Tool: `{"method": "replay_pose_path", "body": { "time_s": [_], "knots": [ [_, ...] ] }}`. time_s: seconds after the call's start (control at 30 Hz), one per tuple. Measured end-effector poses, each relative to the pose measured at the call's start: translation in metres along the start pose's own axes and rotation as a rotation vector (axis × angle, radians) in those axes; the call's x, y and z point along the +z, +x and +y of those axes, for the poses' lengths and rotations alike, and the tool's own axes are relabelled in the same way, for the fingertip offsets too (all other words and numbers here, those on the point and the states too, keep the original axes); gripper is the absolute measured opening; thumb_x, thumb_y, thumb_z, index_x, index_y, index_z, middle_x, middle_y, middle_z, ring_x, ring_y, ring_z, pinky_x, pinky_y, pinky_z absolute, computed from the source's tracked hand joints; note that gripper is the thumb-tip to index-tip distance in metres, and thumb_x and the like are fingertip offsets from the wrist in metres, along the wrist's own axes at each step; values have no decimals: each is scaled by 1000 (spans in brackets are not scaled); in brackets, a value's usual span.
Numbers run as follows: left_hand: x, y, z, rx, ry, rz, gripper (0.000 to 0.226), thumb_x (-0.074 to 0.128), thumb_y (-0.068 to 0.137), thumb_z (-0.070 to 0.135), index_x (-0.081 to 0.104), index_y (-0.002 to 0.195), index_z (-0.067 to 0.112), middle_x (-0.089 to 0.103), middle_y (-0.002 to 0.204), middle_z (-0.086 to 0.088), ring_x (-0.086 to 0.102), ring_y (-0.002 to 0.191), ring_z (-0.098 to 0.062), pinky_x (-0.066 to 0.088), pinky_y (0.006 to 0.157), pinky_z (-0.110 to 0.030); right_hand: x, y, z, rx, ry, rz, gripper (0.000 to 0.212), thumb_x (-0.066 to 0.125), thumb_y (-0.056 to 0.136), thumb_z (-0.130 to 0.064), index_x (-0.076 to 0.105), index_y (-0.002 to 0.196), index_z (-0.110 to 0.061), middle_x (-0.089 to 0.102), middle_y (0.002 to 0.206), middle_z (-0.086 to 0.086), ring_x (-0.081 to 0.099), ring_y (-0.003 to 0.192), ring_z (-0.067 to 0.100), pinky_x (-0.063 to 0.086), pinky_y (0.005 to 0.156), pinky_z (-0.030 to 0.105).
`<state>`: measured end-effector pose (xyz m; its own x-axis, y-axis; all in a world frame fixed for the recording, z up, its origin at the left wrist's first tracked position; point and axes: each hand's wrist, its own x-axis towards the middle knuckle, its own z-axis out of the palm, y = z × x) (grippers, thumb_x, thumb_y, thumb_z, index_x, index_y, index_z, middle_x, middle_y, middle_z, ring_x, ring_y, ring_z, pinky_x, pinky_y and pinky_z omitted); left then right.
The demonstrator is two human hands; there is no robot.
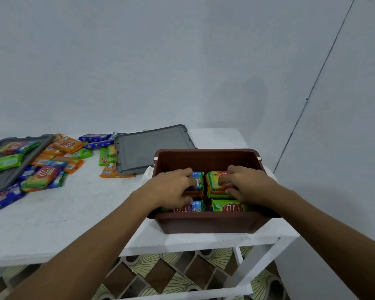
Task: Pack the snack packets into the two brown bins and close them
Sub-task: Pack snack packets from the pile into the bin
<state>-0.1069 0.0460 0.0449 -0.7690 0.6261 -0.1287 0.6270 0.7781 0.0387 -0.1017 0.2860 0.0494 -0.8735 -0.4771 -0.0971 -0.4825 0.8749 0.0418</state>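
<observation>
- Both hands are down inside the brown bin [206, 221], which sits lidless at the 4 o'clock end of the white table [74, 213].
- The left hand [173, 189] curls fingers and thumb round the far-left stack [198, 180] of snack packets, at the bin's 10 o'clock corner.
- The right hand [247, 187] does the same at 2 o'clock, fingers hooked over the far-right stack [213, 182], thumb tucked against its side.
- Nearer the person, a near-left packet [196, 207] and a near-right packet [227, 206] lie flat at 7 and 5 o'clock in the bin.
- A gray lid [149, 150] lies at 10 o'clock from the bin, touching its far-left corner.
- Out at 9 o'clock, the loose packets [59, 156] sprawl across the table, orange, green and blue.
- A second gray lid [0, 178] lies among them at the far left, two packets resting on it.
</observation>
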Motion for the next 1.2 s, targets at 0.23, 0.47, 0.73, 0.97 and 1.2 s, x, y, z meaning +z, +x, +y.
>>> {"method": "replay_pose_path", "body": {
  "time_s": [0.23, 0.47, 0.73, 0.97, 1.2],
  "knots": [
    [2, 5, 1, -61, 128, -45, 41, 40, 99, 36, 49, 138, 32, 46, 144, 8, 48, 126, -22, 47, 86, -41, 1, 15, 3, 55, -81, -114, 50, 44, 97, -43, 34, 146, -41, 38, 139, 0, 44, 118, 22, 46, 91, 38],
    [4, 13, -4, -60, 268, -117, 42, 39, 96, 43, 55, 132, 28, 54, 137, 2, 58, 113, -24, 47, 91, -44, 1, 14, -1, 81, -58, -117, 50, 45, 96, -46, 38, 145, -38, 41, 139, 2, 47, 119, 24, 46, 95, 37],
    [-7, -11, -41, 34, -49, 70, 33, 46, 98, 39, 62, 121, 22, 63, 121, 3, 52, 113, -14, 33, 110, -44, -1, 15, -12, 52, 60, 5, 46, 47, 96, -36, 43, 141, -33, 51, 134, -3, 53, 113, 17, 51, 86, 36],
    [27, -78, -95, -19, -357, 386, 48, 40, 100, 46, 45, 144, 27, 35, 153, 12, 27, 140, 1, 25, 113, -21, -17, 45, -66, -41, 193, 212, 33, 52, 96, -35, 56, 128, -31, 61, 122, -11, 53, 111, 9, 50, 89, 34],
    [75, -164, -191, -345, -158, 311, 46, 53, 96, 41, 49, 139, 25, 41, 151, 3, 37, 138, -16, 34, 109, -34, -41, 104, -169, -189, 261, 418, 19, 56, 92, -29, 66, 107, -24, 66, 100, -7, 59, 94, 15, 45, 77, 30]
  ]
}}
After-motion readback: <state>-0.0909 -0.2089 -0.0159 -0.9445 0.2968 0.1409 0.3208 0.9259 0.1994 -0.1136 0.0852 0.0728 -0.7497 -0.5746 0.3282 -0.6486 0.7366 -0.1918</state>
